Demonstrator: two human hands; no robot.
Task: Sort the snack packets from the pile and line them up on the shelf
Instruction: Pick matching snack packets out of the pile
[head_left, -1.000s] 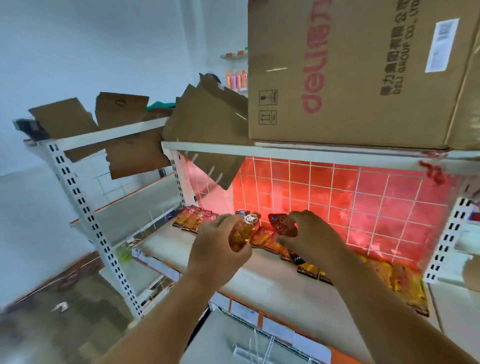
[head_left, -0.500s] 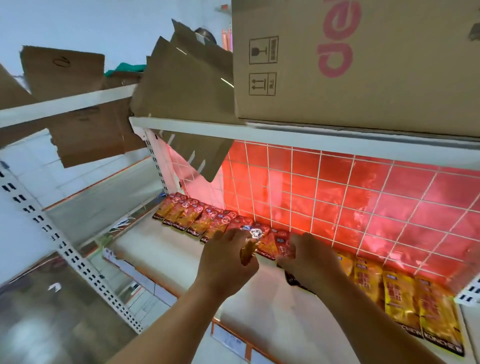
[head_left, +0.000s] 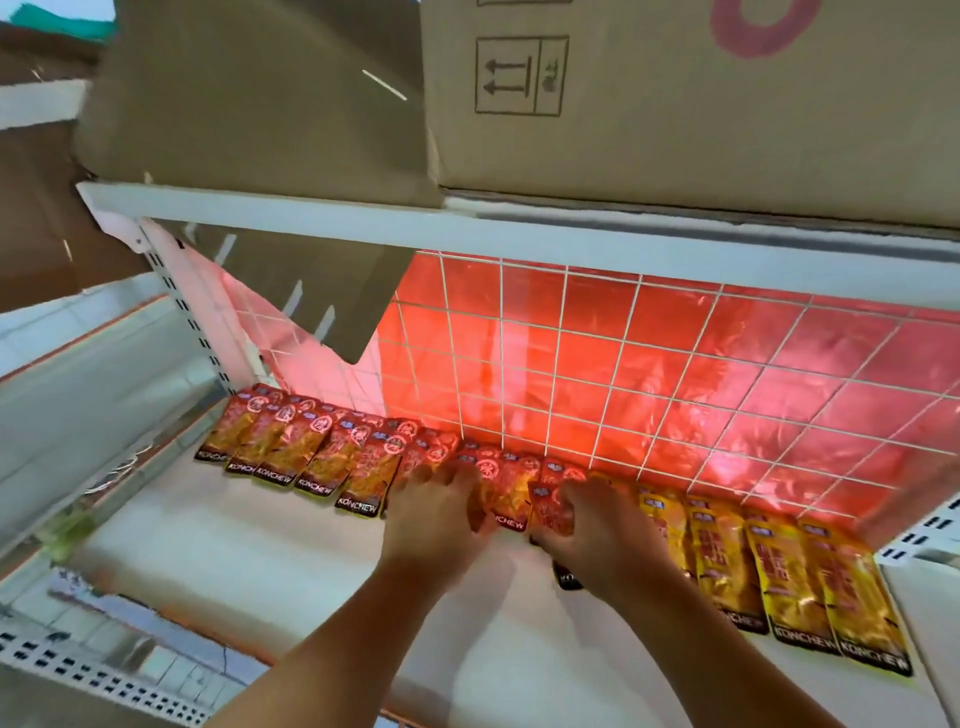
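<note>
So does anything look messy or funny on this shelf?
Yes. A torn brown cardboard flap droops below the white upper shelf, hanging over the red snack packets, which overlap crookedly, unlike the straighter yellow snack packets.

Motion smears the fingers of the left hand (head_left: 436, 519), so whether they grip or only press the red packets (head_left: 291, 447) cannot be told; the right hand (head_left: 597, 540) curls over a held packet (head_left: 550, 512) and hides most of it; its forearm covers the nearest yellow packets (head_left: 789, 571); the cardboard box (head_left: 675, 104) is cut off by the top and right edges, its red lettering mostly lost.
</note>
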